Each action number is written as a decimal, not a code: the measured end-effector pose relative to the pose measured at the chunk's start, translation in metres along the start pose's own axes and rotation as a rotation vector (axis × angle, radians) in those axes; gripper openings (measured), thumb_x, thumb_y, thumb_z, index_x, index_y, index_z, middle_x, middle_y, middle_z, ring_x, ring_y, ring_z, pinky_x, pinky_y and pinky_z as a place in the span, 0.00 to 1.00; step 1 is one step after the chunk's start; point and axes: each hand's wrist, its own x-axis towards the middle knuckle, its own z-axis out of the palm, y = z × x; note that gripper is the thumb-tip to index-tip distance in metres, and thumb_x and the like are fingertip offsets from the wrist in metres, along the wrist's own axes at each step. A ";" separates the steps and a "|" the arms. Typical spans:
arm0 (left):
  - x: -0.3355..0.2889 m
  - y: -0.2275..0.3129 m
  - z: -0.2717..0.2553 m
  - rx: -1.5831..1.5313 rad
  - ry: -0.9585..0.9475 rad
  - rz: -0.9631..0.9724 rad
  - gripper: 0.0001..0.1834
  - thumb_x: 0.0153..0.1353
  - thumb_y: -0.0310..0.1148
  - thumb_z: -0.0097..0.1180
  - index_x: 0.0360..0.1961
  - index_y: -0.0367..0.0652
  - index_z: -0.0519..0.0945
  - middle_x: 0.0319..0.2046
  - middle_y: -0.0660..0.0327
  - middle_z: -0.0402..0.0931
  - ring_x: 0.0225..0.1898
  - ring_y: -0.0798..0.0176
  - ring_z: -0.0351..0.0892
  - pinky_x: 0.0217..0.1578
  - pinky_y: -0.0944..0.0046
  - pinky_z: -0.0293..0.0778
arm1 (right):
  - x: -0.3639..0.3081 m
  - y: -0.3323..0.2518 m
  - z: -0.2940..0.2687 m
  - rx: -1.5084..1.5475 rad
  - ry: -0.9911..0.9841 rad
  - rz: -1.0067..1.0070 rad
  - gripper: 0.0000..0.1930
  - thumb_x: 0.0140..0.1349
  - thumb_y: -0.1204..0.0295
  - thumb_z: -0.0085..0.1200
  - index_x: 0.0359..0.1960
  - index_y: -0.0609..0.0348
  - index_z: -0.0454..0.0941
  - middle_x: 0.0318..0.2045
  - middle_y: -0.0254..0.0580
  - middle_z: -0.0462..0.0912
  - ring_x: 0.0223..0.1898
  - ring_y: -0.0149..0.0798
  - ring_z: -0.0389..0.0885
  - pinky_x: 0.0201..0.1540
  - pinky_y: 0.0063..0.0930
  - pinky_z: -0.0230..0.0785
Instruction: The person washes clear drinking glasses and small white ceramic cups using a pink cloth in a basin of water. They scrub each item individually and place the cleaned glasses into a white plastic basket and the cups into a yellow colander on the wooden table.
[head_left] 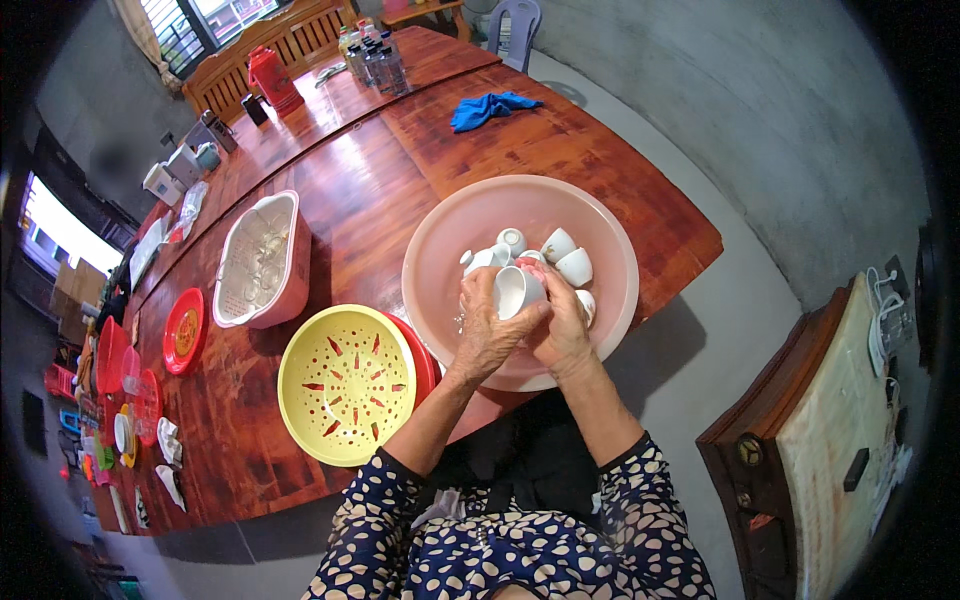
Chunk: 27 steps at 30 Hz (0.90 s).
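A small white cup [511, 292] is held between my two hands above a large pink basin [622, 290], its mouth tilted toward me. My left hand [484, 328] wraps round the cup's left side, thumb across the front. On the other side, my right hand [562, 328] closes about the cup, with its fingers partly hidden behind it. Several white cups lie in the basin beyond my hands, among them an overturned cup [511, 239] and a tilted cup [575, 267]. A white piece with a small knob [480, 261], perhaps a teapot, rests beside them, partly covered by my left hand.
Left of the basin sits a yellow colander [345, 400] over a red container [421, 362]. A pink tub [284, 305] holding glasses stands farther left. Beyond the basin lies a blue cloth [492, 110]; bottles [378, 68] and a red thermos [275, 82] occupy the far end.
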 end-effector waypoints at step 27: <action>-0.007 0.005 -0.005 0.247 0.155 -0.046 0.41 0.36 0.53 0.71 0.48 0.42 0.69 0.51 0.50 0.61 0.51 0.49 0.62 0.50 0.49 0.60 | -0.026 0.006 0.026 0.170 0.030 0.219 0.23 0.71 0.58 0.34 0.59 0.62 0.64 0.55 0.43 0.71 0.57 0.40 0.69 0.62 0.39 0.59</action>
